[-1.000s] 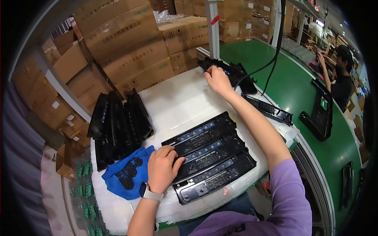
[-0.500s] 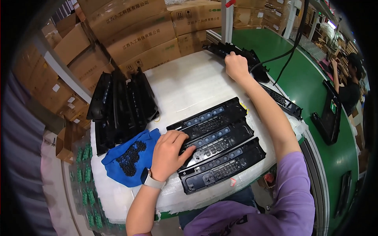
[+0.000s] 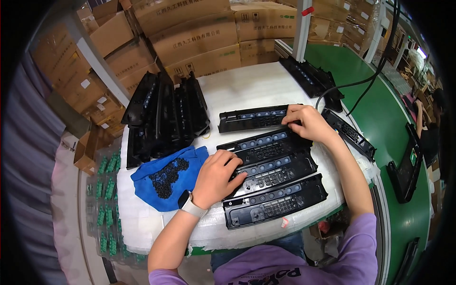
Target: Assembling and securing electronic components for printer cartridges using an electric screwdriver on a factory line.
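My right hand (image 3: 309, 124) grips the right end of a black plastic panel (image 3: 232, 124) with a row of bluish round pads. This panel lies at the far end of a column of similar ones. Nearer to me are three more: an upper panel (image 3: 256, 154), a middle panel (image 3: 301, 164) and a near panel (image 3: 247, 219). My left hand (image 3: 216, 178), with thumb and fingers apart, rests against the left ends of the upper and middle panels. Beside its wrist, a blue cloth (image 3: 142, 185) carries a heap of tiny black parts (image 3: 164, 183).
Several black panels (image 3: 159, 114) stand bunched on the left of the white padded table (image 3: 242, 85). More panels (image 3: 311, 78) lie at the far right, with a black cable (image 3: 349, 85) hanging nearby. A green conveyor (image 3: 380, 123) runs along the right. Cardboard boxes (image 3: 199, 38) are stacked behind.
My right hand has come back from the far-right pile, bringing a panel to the far end of the column. My left hand stays on the panels. The view has shifted slightly.
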Action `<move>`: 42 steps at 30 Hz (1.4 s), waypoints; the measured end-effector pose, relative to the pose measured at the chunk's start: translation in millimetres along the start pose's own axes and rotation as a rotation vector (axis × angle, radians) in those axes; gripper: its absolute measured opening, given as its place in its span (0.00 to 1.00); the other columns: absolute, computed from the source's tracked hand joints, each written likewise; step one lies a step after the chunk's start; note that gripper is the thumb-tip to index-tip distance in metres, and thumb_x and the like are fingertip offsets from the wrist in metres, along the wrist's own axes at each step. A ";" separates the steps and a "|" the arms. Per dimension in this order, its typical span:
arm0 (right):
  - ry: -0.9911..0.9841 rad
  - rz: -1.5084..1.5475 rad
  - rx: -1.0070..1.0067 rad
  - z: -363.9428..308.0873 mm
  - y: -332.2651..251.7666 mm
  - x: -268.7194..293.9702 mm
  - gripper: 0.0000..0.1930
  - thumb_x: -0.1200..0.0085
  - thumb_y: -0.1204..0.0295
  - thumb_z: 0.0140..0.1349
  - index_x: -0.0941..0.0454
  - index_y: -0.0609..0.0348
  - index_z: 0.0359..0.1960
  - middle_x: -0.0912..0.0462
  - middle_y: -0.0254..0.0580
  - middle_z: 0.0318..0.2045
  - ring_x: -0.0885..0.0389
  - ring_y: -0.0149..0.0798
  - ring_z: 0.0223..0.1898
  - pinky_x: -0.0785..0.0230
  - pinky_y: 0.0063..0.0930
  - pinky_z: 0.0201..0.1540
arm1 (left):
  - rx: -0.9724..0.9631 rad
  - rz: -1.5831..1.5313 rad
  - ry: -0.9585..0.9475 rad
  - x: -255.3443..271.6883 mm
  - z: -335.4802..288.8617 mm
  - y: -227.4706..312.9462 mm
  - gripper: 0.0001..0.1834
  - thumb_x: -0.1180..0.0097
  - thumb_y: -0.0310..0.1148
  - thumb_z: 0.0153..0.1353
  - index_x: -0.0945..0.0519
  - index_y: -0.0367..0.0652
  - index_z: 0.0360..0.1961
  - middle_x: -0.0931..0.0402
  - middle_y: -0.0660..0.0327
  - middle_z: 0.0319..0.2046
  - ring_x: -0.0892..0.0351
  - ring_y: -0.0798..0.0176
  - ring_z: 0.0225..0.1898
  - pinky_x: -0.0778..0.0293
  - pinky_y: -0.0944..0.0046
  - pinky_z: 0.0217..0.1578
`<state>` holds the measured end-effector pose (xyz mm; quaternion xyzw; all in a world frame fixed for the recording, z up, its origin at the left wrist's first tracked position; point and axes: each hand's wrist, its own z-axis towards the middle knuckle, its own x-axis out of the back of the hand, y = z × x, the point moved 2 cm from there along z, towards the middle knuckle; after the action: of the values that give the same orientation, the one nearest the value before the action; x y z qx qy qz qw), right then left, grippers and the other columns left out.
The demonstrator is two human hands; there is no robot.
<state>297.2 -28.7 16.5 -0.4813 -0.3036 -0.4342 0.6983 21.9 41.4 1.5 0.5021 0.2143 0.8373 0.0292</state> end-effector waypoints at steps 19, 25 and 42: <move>0.187 0.452 0.055 28.0 20.0 2.0 0.02 0.47 0.77 0.54 0.24 0.61 0.28 0.30 0.23 0.20 0.38 0.19 0.18 0.50 0.15 0.21 | 0.146 0.123 0.089 -8.5 -16.4 -30.3 0.28 0.47 0.48 0.56 0.31 0.36 0.48 0.30 0.54 0.48 0.32 0.53 0.53 0.37 0.50 0.49; 0.339 0.401 -0.411 44.5 132.1 -14.6 0.10 0.49 0.71 0.61 0.22 0.59 0.42 0.22 0.29 0.27 0.34 0.20 0.18 0.42 0.16 0.20 | -0.079 0.196 0.311 33.2 -44.8 -10.7 0.23 0.42 0.44 0.50 0.29 0.38 0.41 0.29 0.56 0.42 0.31 0.57 0.48 0.35 0.58 0.44; -0.011 -0.159 0.237 27.8 -218.0 -54.2 0.12 0.49 0.78 0.52 0.28 0.65 0.40 0.29 0.50 0.43 0.29 0.50 0.48 0.39 0.34 0.52 | 1.003 0.510 0.532 102.7 -425.1 -199.8 0.18 0.43 0.43 0.52 0.21 0.37 0.35 0.24 0.52 0.36 0.26 0.50 0.43 0.30 0.53 0.44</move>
<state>77.3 -20.5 69.7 -0.3723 -0.3937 -0.4467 0.7119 -424.9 109.5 -162.7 0.2645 0.4545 0.7118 -0.4656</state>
